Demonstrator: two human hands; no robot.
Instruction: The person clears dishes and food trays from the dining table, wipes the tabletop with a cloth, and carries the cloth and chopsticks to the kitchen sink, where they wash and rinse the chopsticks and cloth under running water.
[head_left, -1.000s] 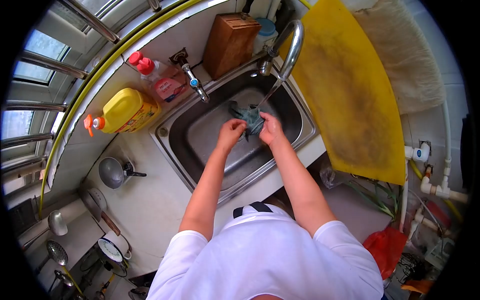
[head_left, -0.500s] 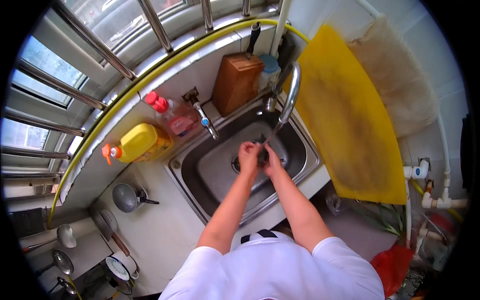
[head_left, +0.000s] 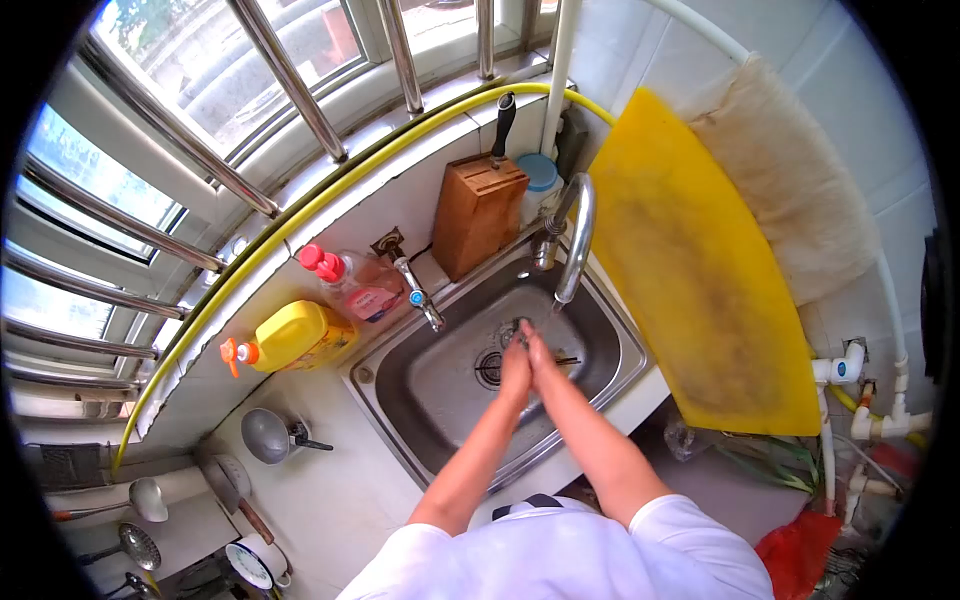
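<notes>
Both of my hands are inside the metal sink [head_left: 420,385], pressed together with fingers pointing away from me. My left hand [head_left: 515,368] lies against my right hand [head_left: 538,352]. A small dark thing [head_left: 521,328] shows at the fingertips; its kind cannot be made out, and the hands hide most of it. The drain [head_left: 489,369] is just left of my left hand, with thin dark bits around it. The curved faucet [head_left: 582,240] stands over the sink, its spout slightly beyond and right of my hands.
Along the back wall are a wooden knife block [head_left: 478,215], a second tap [head_left: 415,285], a pink soap bottle [head_left: 355,285] and a yellow jug [head_left: 290,338]. A grey pot [head_left: 268,436] and a cleaver [head_left: 235,490] lie left. A yellow board [head_left: 700,290] leans at right.
My hands have come together, and the dark thing between them is now mostly covered. They sit away from the spout, where water was running onto them. The view has shifted slightly.
</notes>
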